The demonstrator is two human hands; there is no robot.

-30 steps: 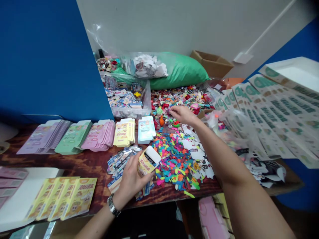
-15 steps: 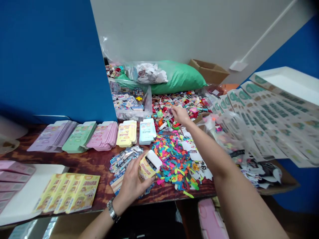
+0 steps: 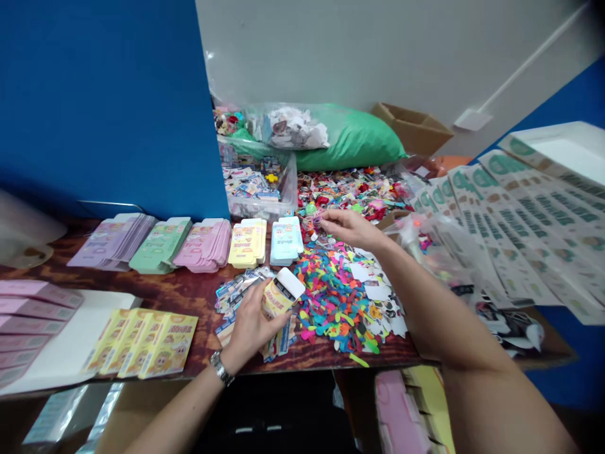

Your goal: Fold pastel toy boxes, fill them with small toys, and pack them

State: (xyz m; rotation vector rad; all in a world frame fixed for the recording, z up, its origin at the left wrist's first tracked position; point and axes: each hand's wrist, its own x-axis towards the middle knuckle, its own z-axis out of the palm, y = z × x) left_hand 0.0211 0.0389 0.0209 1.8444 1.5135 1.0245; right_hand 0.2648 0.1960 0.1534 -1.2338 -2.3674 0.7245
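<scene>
My left hand [image 3: 253, 321] is closed around a small yellow carton [image 3: 278, 297]. The carton's white top flap stands up, with a dark strip showing at its mouth. Under that hand lies a spread of printed cards [image 3: 234, 296]. My right hand [image 3: 348, 228] is over the near edge of a heap of mixed trinkets [image 3: 350, 186], its fingers curled together. A small pinkish piece shows by the fingertips, too small to name. Between the hands lies a pile of bright, multicoloured small plastic pieces [image 3: 331, 299], with white cut-out stickers [image 3: 373, 290] along its right side.
Flat carton stacks in purple [image 3: 106, 243], green [image 3: 161, 246], pink [image 3: 203, 244], yellow [image 3: 246, 243] and blue [image 3: 286, 241] line the table. Filled yellow cartons [image 3: 165, 347] lean front left beside pink ones [image 3: 33, 321]. A green sack [image 3: 352, 139] lies behind; printed sheets [image 3: 524, 214] rise at right.
My right hand has drawn back toward me from deeper in the trinket heap. My left hand still holds the yellow carton. The whole view has shifted slightly.
</scene>
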